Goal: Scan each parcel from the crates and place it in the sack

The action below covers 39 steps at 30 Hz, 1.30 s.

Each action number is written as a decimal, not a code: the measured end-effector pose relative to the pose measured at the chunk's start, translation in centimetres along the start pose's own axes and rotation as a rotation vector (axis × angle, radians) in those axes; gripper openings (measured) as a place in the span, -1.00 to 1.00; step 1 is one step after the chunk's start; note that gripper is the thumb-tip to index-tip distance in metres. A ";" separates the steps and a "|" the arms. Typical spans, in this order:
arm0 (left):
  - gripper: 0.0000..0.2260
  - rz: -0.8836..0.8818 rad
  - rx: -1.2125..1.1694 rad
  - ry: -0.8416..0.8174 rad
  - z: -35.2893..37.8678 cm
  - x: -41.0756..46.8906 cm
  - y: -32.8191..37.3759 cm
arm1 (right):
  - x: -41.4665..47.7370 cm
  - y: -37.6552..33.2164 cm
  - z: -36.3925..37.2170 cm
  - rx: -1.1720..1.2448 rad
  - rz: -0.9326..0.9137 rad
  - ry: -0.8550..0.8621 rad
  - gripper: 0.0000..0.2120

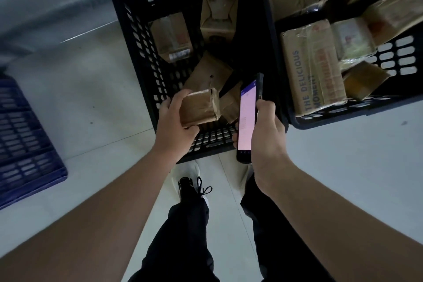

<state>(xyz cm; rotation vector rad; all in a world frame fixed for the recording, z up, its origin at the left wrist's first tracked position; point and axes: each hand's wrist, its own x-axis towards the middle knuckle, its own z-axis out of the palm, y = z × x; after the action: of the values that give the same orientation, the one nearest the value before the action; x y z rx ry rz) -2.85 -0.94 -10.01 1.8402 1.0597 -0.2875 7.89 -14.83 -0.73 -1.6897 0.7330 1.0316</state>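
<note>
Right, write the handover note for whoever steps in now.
Left hand: grips a small taped cardboard parcel above the middle black crate.
Right hand: holds the handheld scanner, screen lit, beside the parcel.
Four parcels remain in that crate; the right black crate is still full.
Sack not in view.
Left: scan the held parcel, sack it, continue.
</note>
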 end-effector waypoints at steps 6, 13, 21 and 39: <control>-0.28 -0.095 -0.566 -0.096 -3.5 -3.6 3.5 | -4.0 -1.7 0.9 0.041 -0.018 0.029 -0.46; -0.76 -0.132 -0.973 -0.022 -9.0 -5.4 8.1 | -9.5 -4.2 1.5 0.114 -0.093 0.064 -0.58; -0.35 0.048 -0.738 -0.021 -16.7 -9.3 12.9 | -19.0 -8.0 1.9 0.204 -0.178 0.056 -0.59; -0.60 0.309 -1.136 -0.099 -30.5 -29.4 29.6 | -45.1 -17.8 -4.3 0.325 -0.411 -0.033 -0.61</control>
<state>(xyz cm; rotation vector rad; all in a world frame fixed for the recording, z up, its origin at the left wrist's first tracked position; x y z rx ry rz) -4.86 3.37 41.47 0.9040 0.6164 0.3573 3.51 -12.86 47.70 -1.4551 0.4731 0.6141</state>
